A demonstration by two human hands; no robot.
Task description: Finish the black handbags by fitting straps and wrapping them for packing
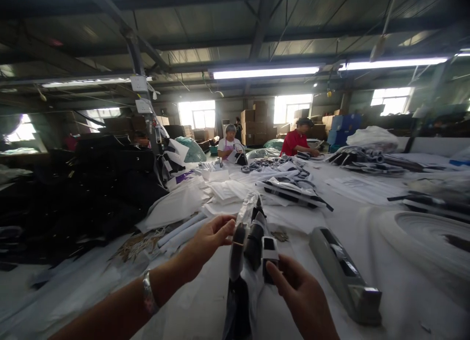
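Note:
My left hand (211,239) pinches the upper edge of a clear plastic bag (245,217) that wraps a dark item (253,239). My right hand (301,293) grips the same packaged item lower down, thumb pressed against a small white-and-black tag (270,252) on it. The package stands roughly upright between both hands, above the white table. A silver bracelet (148,293) sits on my left wrist.
A grey tape dispenser (345,276) lies to the right of my hands. A big white roll (422,242) sits far right. Stacks of white bags (227,190) and dark goods (293,190) cover the white table (348,207). A dark pile (91,193) fills the left. Two people work at the far end.

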